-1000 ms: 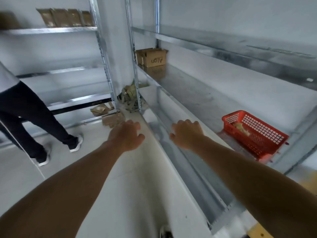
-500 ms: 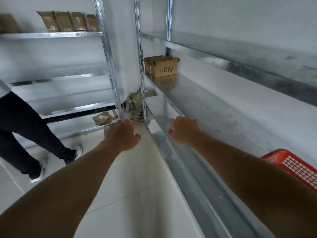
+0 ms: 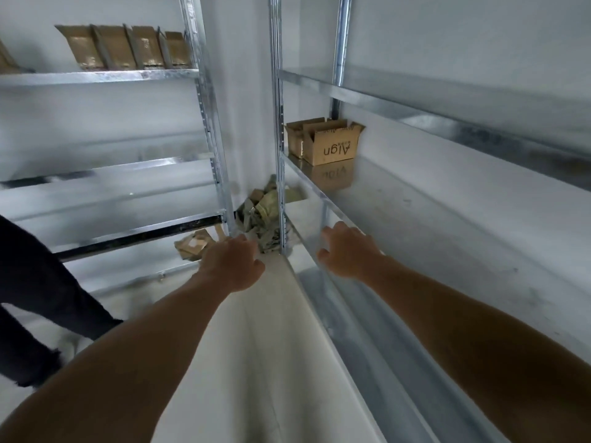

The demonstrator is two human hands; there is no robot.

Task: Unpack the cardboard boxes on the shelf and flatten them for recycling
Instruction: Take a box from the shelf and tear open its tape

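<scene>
Here, starting at the far left, another person's dark trouser leg [image 3: 38, 282] stands by the left rack [image 3: 96, 75], whose top level carries a row of opened boxes [image 3: 124, 47], well out of our reach. Lower down, flattened cardboard [image 3: 195, 246] lies on the floor just beyond our left hand [image 3: 232, 266], which is stretched forward over the aisle, empty, back towards the camera, fingers loosely curled. Past it, a heap of crumpled packing [image 3: 262, 215] fills the corner at the foot of the upright post [image 3: 280, 155]. The thing we are after, the cardboard box [image 3: 326, 142], sits at the far end of the right shelf [image 3: 431, 225], just beside that post, flaps up, its print upside down, with a corner and the printed face turned our way. Our right hand [image 3: 348, 254] holds nothing either, fingers bent gently downward at the shelf's front edge; we cannot tell whether they touch the metal. So the relation that matters is this: the box lies straight ahead of and above both hands, well apart from them, along the length of the shelf. We judge the right hand the nearer and already in line with it, while the left must cross past the post to reach the other side.
</scene>
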